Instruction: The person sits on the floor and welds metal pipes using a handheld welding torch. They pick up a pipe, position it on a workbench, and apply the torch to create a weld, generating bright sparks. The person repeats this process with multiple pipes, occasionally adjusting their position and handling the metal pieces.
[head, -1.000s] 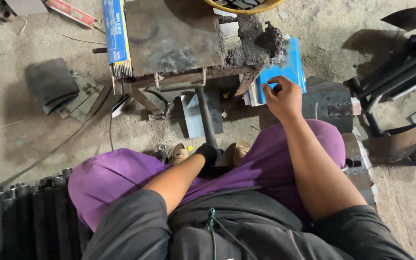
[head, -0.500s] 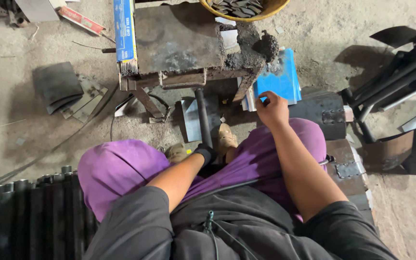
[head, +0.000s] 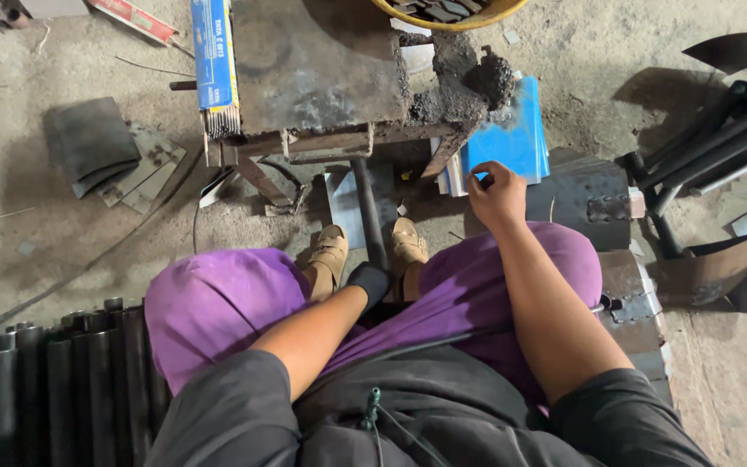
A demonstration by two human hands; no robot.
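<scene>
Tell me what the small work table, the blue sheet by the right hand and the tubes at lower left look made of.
Small work table: apparently steel, with a dull grey top, scorched and rust-stained, slag crusted at one corner. Blue sheet by the right hand: painted or coated metal probably, flat with pale edges, though plastic is possible. Tubes: dark bare metal pipe with a dull sheen.

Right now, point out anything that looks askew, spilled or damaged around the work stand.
The metal stand has a crusted, crumbling dark lump at its right corner, hanging over the blue sheet that the right hand touches. Grey plates lie scattered loose on the floor to the left.
</scene>
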